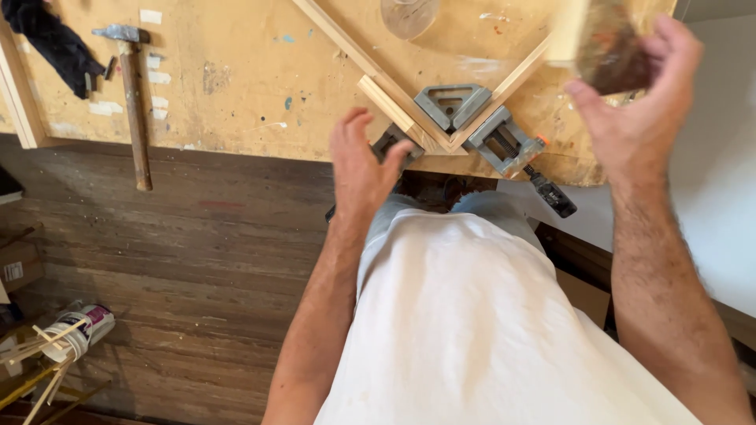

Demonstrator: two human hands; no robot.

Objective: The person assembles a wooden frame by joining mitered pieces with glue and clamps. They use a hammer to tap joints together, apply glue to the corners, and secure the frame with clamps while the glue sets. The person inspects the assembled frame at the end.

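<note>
A grey metal corner clamp (453, 105) sits at the near edge of a worn wooden workbench (236, 86) and holds two pale wood strips (394, 102) joined at a right angle. My left hand (361, 161) hovers at the clamp's left screw handle, fingers spread, holding nothing. My right hand (638, 86) is raised at the upper right, closed on a dark brown block (618, 47) with a pale wooden piece beside it; both are blurred. The clamp's right handle (551, 193) sticks out past the bench edge.
A hammer (132, 94) lies on the bench at the left, next to a dark cloth (51, 43). A clear glass object (409, 16) sits at the top. Below is plank floor with a tub of thin sticks (67, 338). A white surface (720, 197) is at right.
</note>
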